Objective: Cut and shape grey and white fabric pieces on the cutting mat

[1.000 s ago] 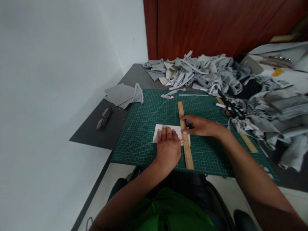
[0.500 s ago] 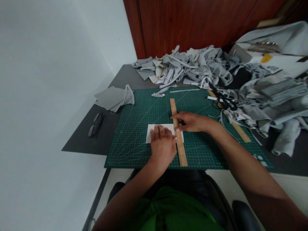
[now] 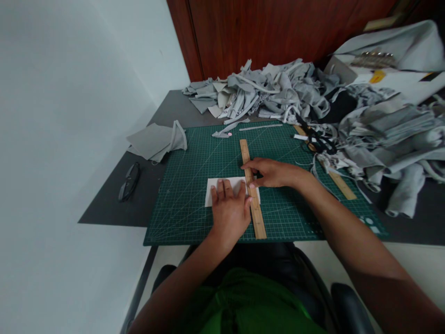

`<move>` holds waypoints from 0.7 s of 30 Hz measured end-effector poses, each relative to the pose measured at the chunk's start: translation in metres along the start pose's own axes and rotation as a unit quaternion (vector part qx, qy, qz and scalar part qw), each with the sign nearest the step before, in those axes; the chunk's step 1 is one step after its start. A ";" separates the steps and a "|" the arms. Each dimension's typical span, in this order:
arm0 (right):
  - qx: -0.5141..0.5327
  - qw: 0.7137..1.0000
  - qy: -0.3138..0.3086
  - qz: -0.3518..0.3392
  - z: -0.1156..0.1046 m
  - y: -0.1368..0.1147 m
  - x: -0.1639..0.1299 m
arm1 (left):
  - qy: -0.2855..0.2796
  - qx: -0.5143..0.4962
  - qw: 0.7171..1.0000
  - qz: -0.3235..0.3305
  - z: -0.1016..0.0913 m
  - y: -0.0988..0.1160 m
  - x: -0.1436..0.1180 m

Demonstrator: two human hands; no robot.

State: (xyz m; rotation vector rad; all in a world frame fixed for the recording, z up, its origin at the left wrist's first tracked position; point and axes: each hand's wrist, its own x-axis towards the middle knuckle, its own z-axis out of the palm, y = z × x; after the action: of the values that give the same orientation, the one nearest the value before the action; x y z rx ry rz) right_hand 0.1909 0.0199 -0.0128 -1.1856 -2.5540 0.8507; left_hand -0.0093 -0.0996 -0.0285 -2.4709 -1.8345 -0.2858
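White rectangular paper sheet (image 3: 217, 187) lies flat mid-mat on the green gridded cutting mat (image 3: 194, 208), long wooden ruler (image 3: 252, 190) laid across its right end, running near to far. Left hand (image 3: 229, 211) spread flat, palm down on the sheet, apparently pinning it. Right hand (image 3: 274, 172) presses fingertips on the ruler, seemingly steadying it; cannot tell if it grips anything. Second wooden ruler (image 3: 339, 182) and black scissors (image 3: 318, 141) to the right, partly under scraps. Grey fabric scrap heap (image 3: 295, 97) crowds far and right edges. Folded grey fabric piece (image 3: 155, 141) and black glasses (image 3: 129, 182) left, off the mat.
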 end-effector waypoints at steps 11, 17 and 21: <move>-0.028 1.000 0.009 0.002 0.001 -0.006 -0.001 | -0.009 0.029 1.000 0.010 0.001 -0.001 -0.001; -0.037 0.999 0.025 -0.021 0.002 -0.007 0.000 | -0.027 0.044 0.999 0.008 -0.001 -0.001 0.000; -0.020 1.000 0.018 -0.013 0.001 -0.006 0.000 | -0.027 0.043 0.999 0.009 -0.001 0.000 0.000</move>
State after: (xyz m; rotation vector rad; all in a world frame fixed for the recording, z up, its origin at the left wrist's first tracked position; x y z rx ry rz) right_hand 0.1863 0.0165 -0.0101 -1.1642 -2.5623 0.7692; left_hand -0.0096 -0.0996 -0.0276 -2.4590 -1.8029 -0.1368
